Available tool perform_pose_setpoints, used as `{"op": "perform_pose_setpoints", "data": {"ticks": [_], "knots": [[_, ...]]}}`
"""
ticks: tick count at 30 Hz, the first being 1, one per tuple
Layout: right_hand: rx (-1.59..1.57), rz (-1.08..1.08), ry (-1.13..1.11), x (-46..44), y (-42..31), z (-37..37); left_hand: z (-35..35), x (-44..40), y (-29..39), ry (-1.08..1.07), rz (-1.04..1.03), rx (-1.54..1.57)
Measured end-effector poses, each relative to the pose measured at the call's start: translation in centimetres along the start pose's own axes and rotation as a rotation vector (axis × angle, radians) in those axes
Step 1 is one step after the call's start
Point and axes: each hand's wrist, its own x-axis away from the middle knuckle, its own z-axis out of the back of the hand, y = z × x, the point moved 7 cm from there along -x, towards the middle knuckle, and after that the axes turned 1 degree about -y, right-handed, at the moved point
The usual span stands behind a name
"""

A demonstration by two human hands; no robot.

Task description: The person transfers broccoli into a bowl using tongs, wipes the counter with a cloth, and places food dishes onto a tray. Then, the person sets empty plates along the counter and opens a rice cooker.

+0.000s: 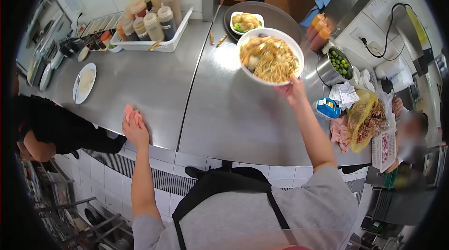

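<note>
My right hand grips the near rim of a white bowl filled with noodles. The bowl is over the far part of the steel counter, overlapping the edge of a round dark tray. On that tray sits a small white dish of food. Near the counter's front edge at the left, my left hand is closed on a pink cloth.
A white basket of sauce bottles and an oval plate are at the left. Orange bottles, a pot of green fruit and a yellow bag line the right. People stand at both sides.
</note>
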Motion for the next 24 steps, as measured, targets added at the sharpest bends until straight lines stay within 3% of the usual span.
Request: {"op": "perform_pose_setpoints", "data": {"ticks": [7, 12, 13, 16, 17, 21, 23, 24], "knots": [[-0.282, 0.259, 0.247, -13.9, -2.4, 3.8, -0.2, 0.2, -0.3, 0.008, 0.01, -0.029], [-0.495, 0.231, 0.551, -20.0, -0.1, 5.5, 0.1, -0.1, -0.2, 0.031, 0.004, -0.034], [-0.562, 0.17, 0.471, -21.1, 0.3, 5.6, 0.0, 0.0, -0.2, 0.027, -0.006, -0.036], [-0.51, 0.286, 0.489, -21.4, 0.6, 5.8, -0.1, -0.1, 0.0, 0.013, 0.004, -0.015], [-0.532, 0.249, 0.369, -22.6, 1.3, 6.5, 0.0, -0.1, -0.1, 0.014, 0.019, 0.015], [-0.489, 0.315, 0.455, -16.5, 3.0, 0.8, 0.1, -0.4, 0.0, -0.006, 0.006, -0.005], [0.157, 0.208, 0.221, -14.0, 4.6, -6.9, 0.2, -0.5, 0.2, -0.009, 0.023, -0.001], [0.435, 0.256, 0.088, -14.3, 5.3, -10.6, 0.2, -0.6, 0.2, -0.012, 0.029, 0.01]]}}
